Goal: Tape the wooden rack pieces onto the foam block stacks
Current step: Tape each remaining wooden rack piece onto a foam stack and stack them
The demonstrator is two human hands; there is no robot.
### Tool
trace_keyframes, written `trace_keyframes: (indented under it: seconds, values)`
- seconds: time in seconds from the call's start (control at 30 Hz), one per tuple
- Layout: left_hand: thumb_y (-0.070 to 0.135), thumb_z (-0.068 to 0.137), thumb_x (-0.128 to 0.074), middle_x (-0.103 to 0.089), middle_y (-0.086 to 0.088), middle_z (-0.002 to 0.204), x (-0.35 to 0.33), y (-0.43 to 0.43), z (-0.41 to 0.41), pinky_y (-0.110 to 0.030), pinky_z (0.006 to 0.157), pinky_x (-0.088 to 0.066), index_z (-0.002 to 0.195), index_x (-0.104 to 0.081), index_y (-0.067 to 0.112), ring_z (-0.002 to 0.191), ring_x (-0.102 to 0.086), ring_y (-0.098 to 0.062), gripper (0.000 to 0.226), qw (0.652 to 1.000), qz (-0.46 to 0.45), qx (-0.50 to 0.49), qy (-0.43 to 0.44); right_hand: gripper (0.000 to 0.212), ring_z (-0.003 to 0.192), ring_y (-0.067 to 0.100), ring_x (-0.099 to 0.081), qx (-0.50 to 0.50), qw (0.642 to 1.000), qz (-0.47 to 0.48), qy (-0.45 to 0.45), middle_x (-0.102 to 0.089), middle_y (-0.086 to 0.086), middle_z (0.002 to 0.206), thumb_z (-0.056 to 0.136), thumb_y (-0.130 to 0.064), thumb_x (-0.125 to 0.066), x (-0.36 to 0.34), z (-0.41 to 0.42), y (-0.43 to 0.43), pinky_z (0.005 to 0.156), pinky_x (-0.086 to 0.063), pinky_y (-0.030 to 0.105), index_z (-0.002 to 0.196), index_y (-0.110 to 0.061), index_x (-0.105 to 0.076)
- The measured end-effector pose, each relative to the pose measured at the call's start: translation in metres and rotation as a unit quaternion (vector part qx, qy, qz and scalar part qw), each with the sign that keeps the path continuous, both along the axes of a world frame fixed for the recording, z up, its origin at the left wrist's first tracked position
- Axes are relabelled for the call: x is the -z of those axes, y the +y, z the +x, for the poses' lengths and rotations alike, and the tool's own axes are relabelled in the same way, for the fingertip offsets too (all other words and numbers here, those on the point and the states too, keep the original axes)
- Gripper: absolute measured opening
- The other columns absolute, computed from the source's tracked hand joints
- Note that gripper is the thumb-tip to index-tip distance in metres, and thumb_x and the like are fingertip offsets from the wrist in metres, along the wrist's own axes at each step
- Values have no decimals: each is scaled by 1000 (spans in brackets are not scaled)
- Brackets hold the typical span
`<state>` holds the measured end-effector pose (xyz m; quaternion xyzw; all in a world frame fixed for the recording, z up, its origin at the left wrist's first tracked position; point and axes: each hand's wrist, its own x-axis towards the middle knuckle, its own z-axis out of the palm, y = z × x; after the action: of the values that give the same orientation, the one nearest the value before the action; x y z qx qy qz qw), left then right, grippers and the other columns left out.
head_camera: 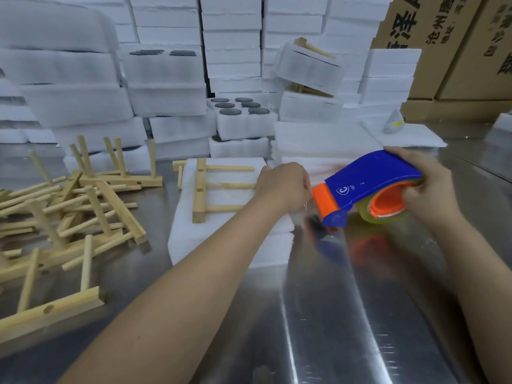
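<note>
A wooden rack piece (pixel 203 189) lies flat on top of a white foam block stack (pixel 221 239) at the table's middle. My left hand (pixel 282 187) sits at the stack's right edge, fingers curled and pinching the end of the clear tape beside the dispenser's orange mouth. My right hand (pixel 426 184) grips a blue and orange tape dispenser (pixel 368 187), held just right of the stack above the table. The tape roll shows under the dispenser.
A loose pile of wooden rack pieces (pixel 69 214) covers the table's left. Stacked white foam blocks (pixel 166 79) wall off the back, some with dark round discs (pixel 238 106). Cardboard boxes (pixel 457 51) stand at the back right. The shiny metal table (pixel 332 314) spreads in front.
</note>
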<state>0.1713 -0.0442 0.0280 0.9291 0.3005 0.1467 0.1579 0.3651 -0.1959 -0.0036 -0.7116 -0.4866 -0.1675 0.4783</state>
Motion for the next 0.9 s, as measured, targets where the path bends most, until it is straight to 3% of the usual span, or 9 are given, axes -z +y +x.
trace_keyframes:
  seconds: [0.13,0.27,0.4,0.6,0.9]
  values:
    - [24,90,-54,-69,8,102,-1,0,-2,-30,101,-33,84,-64,27,102,-59,-16,12,1000,-21,7,3,76,109,15,-57,-5,999,-4,-35,-63,5,117,64,27,-44,-3,-2,3,94,-43,16,127,-13,-61]
    - [21,85,-57,-71,6,96,-4,-2,-5,-34,100,-43,87,-72,21,98,-62,-17,15,995,-90,1,-39,74,109,13,-56,7,999,11,-38,-62,5,118,68,26,-48,-6,-2,-1,91,-43,10,128,-16,-60]
    - [15,81,-62,-74,1,91,-7,-2,-7,-38,95,-50,76,-71,19,97,-66,-19,12,981,-171,9,-90,77,108,9,-54,7,996,38,-75,-61,4,116,63,27,-48,-11,-3,-3,93,-41,11,128,-13,-60]
    - [11,79,-67,-74,-3,86,-7,1,-8,-41,91,-53,68,-71,21,95,-67,-22,15,969,-212,25,-121,74,111,24,-57,6,992,52,-119,-62,17,119,64,29,-53,-17,-8,-6,96,-41,18,128,-8,-60]
    - [3,81,-66,-69,-4,78,-7,3,-9,-27,73,-49,70,-71,15,75,-59,-12,17,946,-257,47,-190,60,111,33,-57,13,983,81,-162,-59,23,121,73,20,-62,-25,-16,-9,93,-41,18,128,-3,-58]
